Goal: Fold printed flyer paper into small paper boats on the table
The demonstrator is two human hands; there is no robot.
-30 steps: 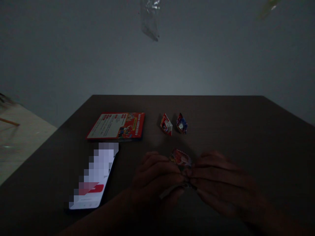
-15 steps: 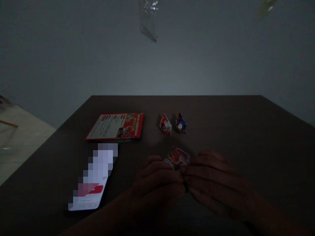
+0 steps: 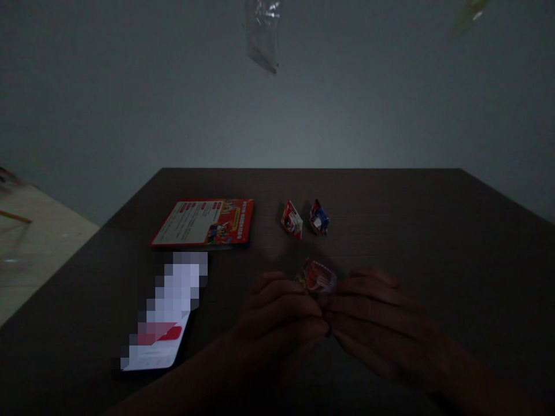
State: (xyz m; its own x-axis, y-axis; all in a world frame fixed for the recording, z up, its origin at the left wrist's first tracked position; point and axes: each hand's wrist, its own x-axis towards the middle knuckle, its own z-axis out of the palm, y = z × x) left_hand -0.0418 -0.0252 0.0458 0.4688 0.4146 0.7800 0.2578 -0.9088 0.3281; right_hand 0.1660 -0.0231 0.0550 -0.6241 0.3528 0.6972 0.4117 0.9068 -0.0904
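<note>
A small piece of printed paper (image 3: 318, 278), reddish with a patterned picture and folded edges, is held between my two hands. My left hand (image 3: 281, 315) is closed on its left and near side, fingers curled. From the other side my right hand (image 3: 377, 320) grips it with fingers pressed together. The fingers hide the near part of the paper, and dim light blurs the details. Beyond the hands stand two small folded paper pieces, a red and white one (image 3: 292, 221) and a blue and red one (image 3: 319, 219).
To the left lies a red-edged printed booklet (image 3: 195, 224). In front of it a lit phone (image 3: 167, 341) rests on the dark table (image 3: 390, 202). A clear plastic bag (image 3: 262, 40) hangs on the wall behind.
My left fingers have shifted slightly right over the held paper, covering more of its left side. My right hand, the folded pieces, booklet and phone look unmoved.
</note>
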